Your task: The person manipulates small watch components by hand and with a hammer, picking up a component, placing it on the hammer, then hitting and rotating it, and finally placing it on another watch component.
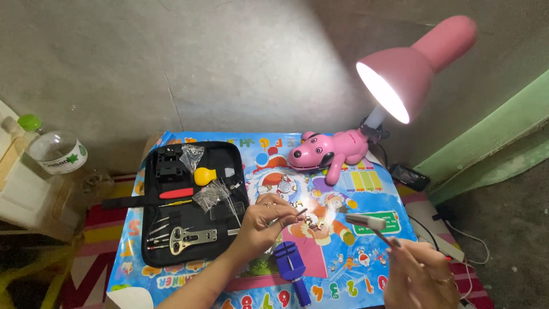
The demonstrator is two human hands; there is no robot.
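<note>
Head view: left hand (260,225) fingers pinch thin pin (299,213); right hand (420,274) fingers grip small hammer (369,223).

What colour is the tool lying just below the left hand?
Blue tool, seen in the head view.

cartoon mat (366,229) (under black toolkit (194,203))

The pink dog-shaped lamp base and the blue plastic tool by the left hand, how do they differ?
The pink dog-shaped lamp base sits at the mat's far edge, apart from both hands; the blue plastic tool lies near, beside the left hand. The base is larger and rounded; the tool is narrow. Both rest on the mat.
</note>
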